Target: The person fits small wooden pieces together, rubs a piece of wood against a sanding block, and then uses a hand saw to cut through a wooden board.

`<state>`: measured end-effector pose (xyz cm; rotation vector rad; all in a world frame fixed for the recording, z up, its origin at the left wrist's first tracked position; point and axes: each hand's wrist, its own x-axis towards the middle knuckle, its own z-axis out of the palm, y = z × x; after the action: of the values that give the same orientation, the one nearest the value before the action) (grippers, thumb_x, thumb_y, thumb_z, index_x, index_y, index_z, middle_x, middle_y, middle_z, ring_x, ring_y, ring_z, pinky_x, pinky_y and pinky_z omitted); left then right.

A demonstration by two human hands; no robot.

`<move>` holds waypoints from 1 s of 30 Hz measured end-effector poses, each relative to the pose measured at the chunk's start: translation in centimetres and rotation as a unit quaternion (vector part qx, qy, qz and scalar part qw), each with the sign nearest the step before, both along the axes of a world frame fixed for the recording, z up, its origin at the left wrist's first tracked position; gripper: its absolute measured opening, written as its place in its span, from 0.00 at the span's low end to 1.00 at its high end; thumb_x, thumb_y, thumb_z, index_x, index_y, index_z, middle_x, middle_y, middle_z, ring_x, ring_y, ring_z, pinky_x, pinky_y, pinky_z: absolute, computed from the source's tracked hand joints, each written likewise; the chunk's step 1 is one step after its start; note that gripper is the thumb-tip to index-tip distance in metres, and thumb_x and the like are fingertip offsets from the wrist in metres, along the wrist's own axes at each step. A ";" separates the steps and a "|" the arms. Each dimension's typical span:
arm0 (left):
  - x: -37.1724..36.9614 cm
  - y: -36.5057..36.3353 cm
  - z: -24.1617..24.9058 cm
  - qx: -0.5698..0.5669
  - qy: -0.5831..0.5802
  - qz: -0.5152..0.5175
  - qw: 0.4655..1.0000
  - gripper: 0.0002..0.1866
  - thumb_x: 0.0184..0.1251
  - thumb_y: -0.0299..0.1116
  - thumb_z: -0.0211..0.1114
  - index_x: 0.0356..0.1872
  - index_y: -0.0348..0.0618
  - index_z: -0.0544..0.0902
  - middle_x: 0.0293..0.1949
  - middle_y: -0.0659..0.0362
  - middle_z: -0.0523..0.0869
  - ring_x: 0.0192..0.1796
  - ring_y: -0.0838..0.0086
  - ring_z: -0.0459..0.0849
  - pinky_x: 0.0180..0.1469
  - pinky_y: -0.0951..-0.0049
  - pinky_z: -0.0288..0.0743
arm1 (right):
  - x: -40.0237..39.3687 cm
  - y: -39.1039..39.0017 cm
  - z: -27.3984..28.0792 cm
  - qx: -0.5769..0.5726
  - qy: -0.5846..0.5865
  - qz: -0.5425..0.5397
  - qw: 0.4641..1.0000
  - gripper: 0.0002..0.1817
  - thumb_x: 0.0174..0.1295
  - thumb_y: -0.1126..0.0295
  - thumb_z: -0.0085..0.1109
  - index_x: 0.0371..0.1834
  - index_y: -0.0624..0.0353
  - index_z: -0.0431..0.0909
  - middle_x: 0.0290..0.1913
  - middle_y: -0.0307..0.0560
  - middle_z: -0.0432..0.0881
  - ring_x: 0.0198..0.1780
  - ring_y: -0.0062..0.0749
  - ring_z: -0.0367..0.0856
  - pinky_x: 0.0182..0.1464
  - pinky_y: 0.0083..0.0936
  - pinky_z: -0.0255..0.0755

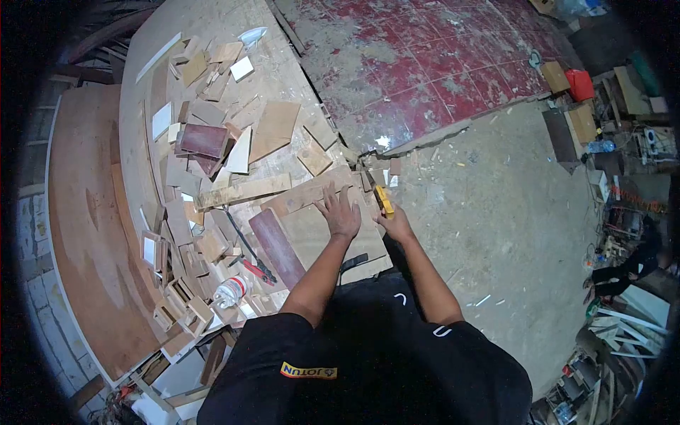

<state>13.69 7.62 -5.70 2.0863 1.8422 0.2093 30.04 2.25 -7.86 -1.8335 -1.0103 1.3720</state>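
My left hand (342,216) lies flat with fingers spread on a pale plywood board (309,232) and the wood strip (301,194) along its far side. Beside the board's right edge, my right hand (398,225) is wrapped round the yellow handle of what looks like a hand saw (383,201). Its dark blade points away from me, at the right end of the strip. A maroon-faced panel (278,248) lies left of the board. Near my left forearm is a red-handled tool (258,271).
Wood offcuts (205,139) cover much of the worktable (283,78) on the left. A clear plastic bottle (230,291) lies at its near edge. Concrete floor (489,212) with scattered chips extends to the right, below a raised red-tiled floor (425,64). Another person (627,269) is at the far right.
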 end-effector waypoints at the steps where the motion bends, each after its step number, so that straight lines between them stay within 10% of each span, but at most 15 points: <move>1: 0.1 -0.1 -0.1 0.008 -0.002 0.005 1.000 0.29 0.64 0.42 0.58 0.65 0.45 0.67 0.73 0.45 0.53 0.76 0.47 0.43 0.69 0.29 0.27 | 0.0 -0.1 -0.2 0.006 0.001 0.012 1.000 0.16 0.52 0.67 0.71 0.32 0.59 0.70 0.27 0.38 0.74 0.30 0.24 0.71 0.36 0.25 0.70; 30: 1.4 0.3 -0.3 0.002 0.051 0.047 0.998 0.37 0.64 0.46 0.60 0.70 0.38 0.59 0.74 0.40 0.48 0.77 0.46 0.39 0.69 0.30 0.29 | -1.4 -0.7 0.7 -0.003 -0.065 -0.018 0.998 0.19 0.56 0.63 0.64 0.45 0.64 0.73 0.40 0.58 0.82 0.46 0.52 0.81 0.49 0.38 0.73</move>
<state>15.09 7.88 -6.02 2.0485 2.0031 0.1328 28.67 1.50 -7.21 -1.9573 -1.0353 1.2489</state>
